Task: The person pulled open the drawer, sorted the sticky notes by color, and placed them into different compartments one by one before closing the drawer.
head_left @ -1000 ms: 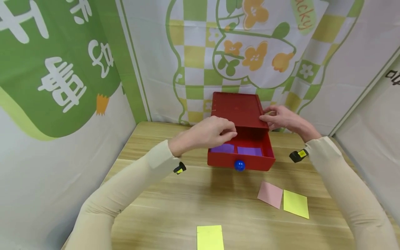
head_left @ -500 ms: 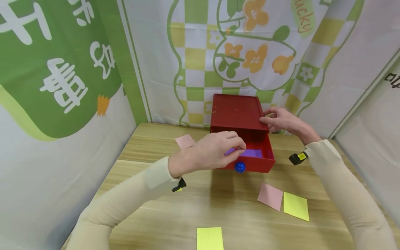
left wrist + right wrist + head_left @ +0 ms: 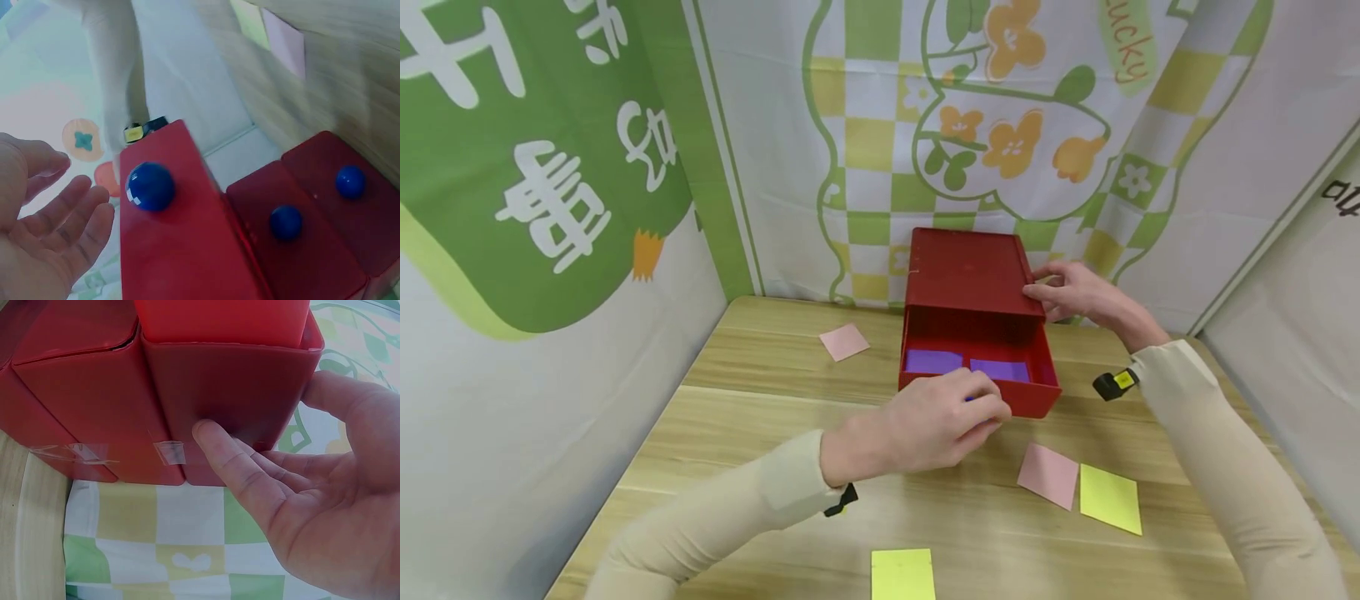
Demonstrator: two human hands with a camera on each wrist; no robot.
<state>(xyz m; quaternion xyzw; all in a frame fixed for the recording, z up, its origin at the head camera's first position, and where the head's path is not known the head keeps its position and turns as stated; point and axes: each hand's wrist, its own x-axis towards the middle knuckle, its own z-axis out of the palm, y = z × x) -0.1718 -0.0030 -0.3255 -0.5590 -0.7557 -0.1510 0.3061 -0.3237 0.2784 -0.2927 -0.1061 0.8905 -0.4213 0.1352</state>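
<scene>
A red drawer cabinet [image 3: 967, 271] stands against the cloth backdrop. Its top drawer [image 3: 1033, 400] is pulled out, with two purple paper squares [image 3: 932, 361] inside. My left hand [image 3: 943, 421] is in front of this drawer, hiding most of its blue knob in the head view. In the left wrist view the fingers are loosely spread, apart from the blue knob [image 3: 150, 186], with nothing between them. My right hand [image 3: 1086, 298] rests against the cabinet's right side, and its thumb lies at the edge, as the right wrist view shows [image 3: 331, 481].
Two lower drawers with blue knobs [image 3: 286, 222] are closed. On the wooden table [image 3: 760, 433] lie a pink note [image 3: 845, 342] at the left, a pink note [image 3: 1048, 476] and a yellow note [image 3: 1109, 498] at the right, and another yellow note [image 3: 902, 575] in front.
My left hand has moved down and slightly right, from above the open drawer to its front. The left pink note has come into sight. My right hand stays at the cabinet.
</scene>
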